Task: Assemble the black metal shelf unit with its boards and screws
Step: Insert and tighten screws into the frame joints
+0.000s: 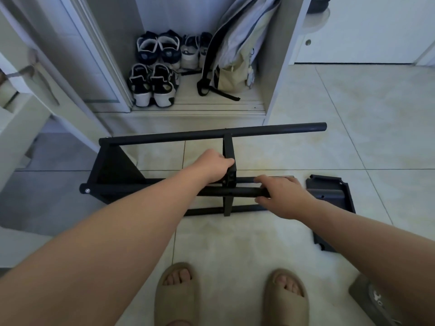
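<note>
Two beige foam slippers (174,302) stood by the black metal shelf frame (117,170), which lay on its side on the pale tile floor (353,137); L hand (211,165) had fingers wrapped round the frame's flat black middle cross-piece (227,147) & R hand (282,196) had fingers curled over the near black round tube (235,191). Step looked like lining up tube w/ cross-piece, so next move prob. needed screw holes matched, then a screw put in. Count: 2 hands, 1 frame, 1 loose black metal board (334,198) on the right, 1 silver screw (87,190) seen, approx. 3 long tubes.
</note>
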A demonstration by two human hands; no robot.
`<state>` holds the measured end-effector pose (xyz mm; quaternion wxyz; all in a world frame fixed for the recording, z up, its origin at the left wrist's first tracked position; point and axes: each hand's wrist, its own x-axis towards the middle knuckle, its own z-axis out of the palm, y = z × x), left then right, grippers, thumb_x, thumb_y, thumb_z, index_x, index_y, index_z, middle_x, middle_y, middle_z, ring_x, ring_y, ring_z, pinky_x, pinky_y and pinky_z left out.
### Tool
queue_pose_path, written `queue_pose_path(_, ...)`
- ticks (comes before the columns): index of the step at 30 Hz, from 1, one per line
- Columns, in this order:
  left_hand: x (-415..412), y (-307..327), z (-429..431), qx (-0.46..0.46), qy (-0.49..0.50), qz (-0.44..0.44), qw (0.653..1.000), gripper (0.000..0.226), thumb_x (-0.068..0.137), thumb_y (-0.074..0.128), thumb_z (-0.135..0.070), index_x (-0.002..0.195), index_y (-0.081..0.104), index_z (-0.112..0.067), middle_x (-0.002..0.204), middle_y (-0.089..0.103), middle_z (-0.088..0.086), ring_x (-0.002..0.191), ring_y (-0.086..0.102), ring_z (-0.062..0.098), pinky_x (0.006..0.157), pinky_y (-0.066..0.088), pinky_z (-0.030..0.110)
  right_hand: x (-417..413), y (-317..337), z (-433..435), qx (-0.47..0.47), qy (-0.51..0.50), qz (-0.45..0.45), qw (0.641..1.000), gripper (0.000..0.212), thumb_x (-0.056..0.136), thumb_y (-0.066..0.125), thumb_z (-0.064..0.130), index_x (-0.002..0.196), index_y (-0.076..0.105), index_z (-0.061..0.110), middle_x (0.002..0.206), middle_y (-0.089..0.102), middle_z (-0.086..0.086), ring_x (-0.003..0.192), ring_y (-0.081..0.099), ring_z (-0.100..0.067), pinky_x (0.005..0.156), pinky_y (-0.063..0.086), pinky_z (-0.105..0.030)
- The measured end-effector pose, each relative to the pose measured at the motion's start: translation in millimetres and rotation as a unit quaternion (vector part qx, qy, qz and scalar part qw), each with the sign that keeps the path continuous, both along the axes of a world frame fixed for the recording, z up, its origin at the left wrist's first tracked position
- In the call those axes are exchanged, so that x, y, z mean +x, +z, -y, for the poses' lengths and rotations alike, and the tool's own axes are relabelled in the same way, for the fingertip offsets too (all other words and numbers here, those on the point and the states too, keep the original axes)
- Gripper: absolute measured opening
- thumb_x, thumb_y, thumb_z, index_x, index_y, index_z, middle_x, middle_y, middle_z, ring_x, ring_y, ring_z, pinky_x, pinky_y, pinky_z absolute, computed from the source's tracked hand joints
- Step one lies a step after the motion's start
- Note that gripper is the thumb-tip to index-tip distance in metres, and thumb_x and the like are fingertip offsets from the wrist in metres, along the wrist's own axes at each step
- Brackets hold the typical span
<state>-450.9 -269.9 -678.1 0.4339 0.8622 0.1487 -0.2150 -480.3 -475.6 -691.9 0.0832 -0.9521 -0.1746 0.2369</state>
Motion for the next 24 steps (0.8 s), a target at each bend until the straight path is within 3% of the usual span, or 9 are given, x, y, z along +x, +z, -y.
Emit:
queue_pose_path(3,7.5,-3.4,2.7,-0.025,0.017,-0.022,0.999,0.04,0.098,0.059,-0.035,0.112,0.068,0.002,0.104,0.072,0.018,0.101,0.069,0.033,0.085,0.051,0.038,4.3,-6.0,2.1,-0.003,0.015,0.008,1.0,0.024,0.101,0.053,0.039,0.123,0.054,0.03,0.099,0.06,0.01,0.092,0.054,-0.016,0.103,0.039,-0.041)
queue_pose_path(5,11.1,-4.2,1.9,-0.048,0.023,-0.038,0.998,0.034,0.099,0.06,-0.033,0.11,0.068,-0.002,0.104,0.074,0.015,0.097,0.072,0.027,0.075,0.05,0.033,6.2,-7.4,2.2,0.001,0.025,0.017,1.0,0.017,0.1,0.054,0.038,0.115,0.056,0.03,0.093,0.058,0.01,0.088,0.053,-0.017,0.097,0.04,-0.04)
queue_pose_path(11,10.8,-9.3,0.4,-0.106,0.036,-0.031,0.993,0.02,0.101,0.059,-0.027,0.097,0.067,-0.009,0.094,0.074,0.008,0.085,0.072,0.02,0.085,0.054,0.036,5.2,-7.3,5.7,0.003,0.036,0.032,0.999,0.015,0.102,0.052,0.039,0.113,0.055,0.031,0.105,0.06,0.009,0.101,0.057,-0.019,0.098,0.037,-0.042)
queue_pose_path(14,10.0,-12.7,-0.4,-0.128,0.045,-0.024,0.99,0.017,0.101,0.059,-0.025,0.092,0.066,-0.013,0.084,0.073,0.002,0.073,0.072,0.013,0.081,0.056,0.032,2.9,-9.2,6.4,0.004,0.028,0.039,0.999,0.018,0.102,0.052,0.04,0.117,0.056,0.03,0.109,0.06,0.008,0.103,0.057,-0.019,0.1,0.036,-0.041)
queue_pose_path(18,10.5,-14.8,-2.0,-0.138,0.041,-0.022,0.989,0.016,0.101,0.059,-0.024,0.093,0.066,-0.013,0.092,0.075,0.006,0.081,0.074,0.018,0.089,0.056,0.035,2.5,-10.5,6.6,0.004,0.025,0.049,0.998,0.019,0.103,0.05,0.04,0.118,0.055,0.03,0.109,0.06,0.008,0.102,0.056,-0.019,0.098,0.033,-0.038)
queue_pose_path(24,14.4,-17.5,-2.8,-0.129,0.029,-0.019,0.991,0.015,0.101,0.058,-0.024,0.094,0.065,-0.013,0.103,0.074,0.012,0.087,0.073,0.021,0.085,0.057,0.033,5.5,-15.3,7.9,-0.001,0.026,0.06,0.998,0.016,0.103,0.05,0.039,0.115,0.056,0.03,0.099,0.055,0.01,0.088,0.047,-0.014,0.094,0.031,-0.036)
